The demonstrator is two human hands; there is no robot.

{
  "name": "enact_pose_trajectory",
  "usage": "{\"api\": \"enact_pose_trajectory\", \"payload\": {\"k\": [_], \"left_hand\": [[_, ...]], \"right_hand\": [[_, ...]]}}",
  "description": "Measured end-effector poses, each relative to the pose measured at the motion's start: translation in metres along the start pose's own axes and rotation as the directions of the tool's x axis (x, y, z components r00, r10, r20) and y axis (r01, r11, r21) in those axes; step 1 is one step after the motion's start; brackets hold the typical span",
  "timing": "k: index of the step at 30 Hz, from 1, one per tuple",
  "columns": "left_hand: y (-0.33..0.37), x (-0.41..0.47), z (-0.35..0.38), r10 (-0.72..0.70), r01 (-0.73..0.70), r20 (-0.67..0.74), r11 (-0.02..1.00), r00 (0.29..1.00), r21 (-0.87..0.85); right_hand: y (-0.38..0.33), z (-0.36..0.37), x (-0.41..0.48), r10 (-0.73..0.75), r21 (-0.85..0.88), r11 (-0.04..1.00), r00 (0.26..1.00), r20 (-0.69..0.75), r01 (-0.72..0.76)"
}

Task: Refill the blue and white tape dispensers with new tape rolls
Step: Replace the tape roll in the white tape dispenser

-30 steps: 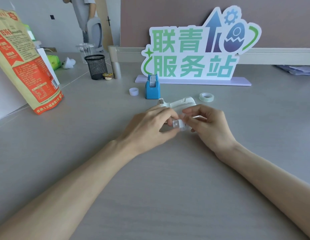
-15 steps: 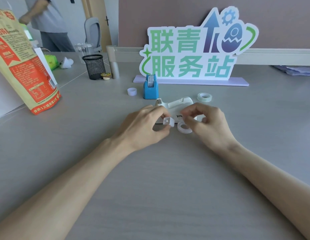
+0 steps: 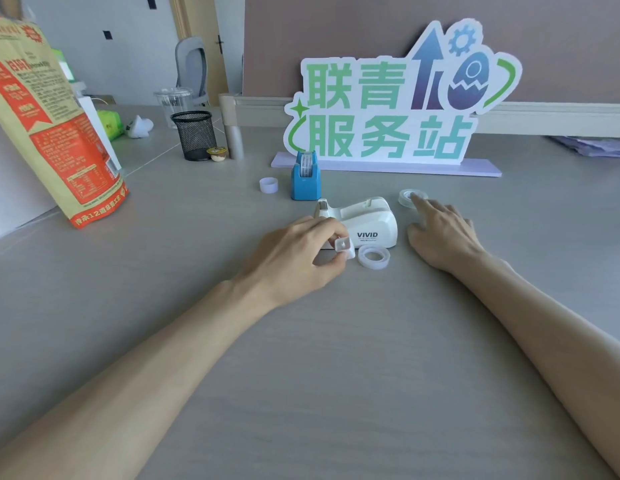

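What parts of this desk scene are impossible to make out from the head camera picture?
- White dispenser: its near left end is covered by the left hand.
- Tape roll: partly covered by the right hand; whether it is gripped is unclear.
- Small print under VIVID: too small.
- Orange bag: cut off by the left edge.

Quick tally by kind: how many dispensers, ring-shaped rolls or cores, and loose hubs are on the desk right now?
Tape dispensers: 2 (blue dispenser, white dispenser)
Rings lying loose: 3 (empty core, ring by the white dispenser, roll under the right hand's fingertip)
Hubs: 1 (white hub in the left hand)
Total: 6
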State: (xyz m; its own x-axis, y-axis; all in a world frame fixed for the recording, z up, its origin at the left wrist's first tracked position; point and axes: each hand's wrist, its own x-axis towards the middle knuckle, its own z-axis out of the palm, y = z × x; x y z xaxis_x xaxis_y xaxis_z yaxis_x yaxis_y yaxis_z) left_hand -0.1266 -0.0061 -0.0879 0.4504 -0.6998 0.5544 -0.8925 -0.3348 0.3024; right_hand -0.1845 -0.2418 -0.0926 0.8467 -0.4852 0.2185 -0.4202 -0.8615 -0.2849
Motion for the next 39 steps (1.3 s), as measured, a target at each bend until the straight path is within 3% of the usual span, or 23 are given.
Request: {"api": "enact_pose_trajectory", "payload": {"k": [5, 10, 16, 20, 23, 29, 31, 34, 39], "left_hand": [[0.001, 0.0, 0.0, -0.001, 0.001, 0.0, 1.0, 1.0, -0.006], [0.002, -0.001, 0.0, 0.003, -0.002, 0.015, 1.0, 1.0, -0.015], [0.0, 0.0, 0.001, -0.002, 0.002, 0.007, 1.0, 1.0, -0.014], [0.001, 0.0, 0.001, -0.017, 0.018, 0.023, 1.0, 1.0, -0.025], [0.003, 0.002, 0.002, -0.122, 0.124, 0.018, 0.979, 0.992, -0.162], [0.004, 0.007, -0.001, -0.313, 0.306, 0.073, 0.806, 0.947, -0.507], [0.003, 0.007, -0.001, -0.332, 0.323, 0.091, 0.754, 0.939, -0.572], [0.005, 0.008, 0.001, -0.338, 0.313, 0.081, 0.721, 0.938, -0.618], [0.017, 0.012, 0.001, -0.38, 0.262, -0.009, 0.654, 0.925, -0.71]], "right_hand": [[0.0, -0.001, -0.005, -0.013, 0.021, 1.0, 0.994, -0.108, 0.015], [0.0, 0.001, -0.004, -0.029, -0.038, 0.999, 1.0, 0.0, 0.029], [-0.001, -0.001, -0.007, -0.079, 0.003, 0.997, 0.976, -0.204, 0.082], [-0.002, -0.001, -0.01, -0.102, -0.024, 0.995, 0.974, -0.202, 0.099], [-0.003, -0.003, -0.014, -0.115, 0.05, 0.99, 0.968, -0.222, 0.129], [-0.005, -0.006, -0.024, -0.091, 0.171, 0.976, 0.962, -0.256, 0.137], [-0.011, -0.015, -0.034, 0.022, 0.428, 0.896, 0.95, -0.311, 0.119], [-0.029, -0.029, -0.055, 0.204, 0.836, 0.534, 0.94, -0.272, 0.126], [-0.056, -0.029, -0.081, 0.102, 0.981, 0.191, 0.993, -0.063, 0.043]]}}
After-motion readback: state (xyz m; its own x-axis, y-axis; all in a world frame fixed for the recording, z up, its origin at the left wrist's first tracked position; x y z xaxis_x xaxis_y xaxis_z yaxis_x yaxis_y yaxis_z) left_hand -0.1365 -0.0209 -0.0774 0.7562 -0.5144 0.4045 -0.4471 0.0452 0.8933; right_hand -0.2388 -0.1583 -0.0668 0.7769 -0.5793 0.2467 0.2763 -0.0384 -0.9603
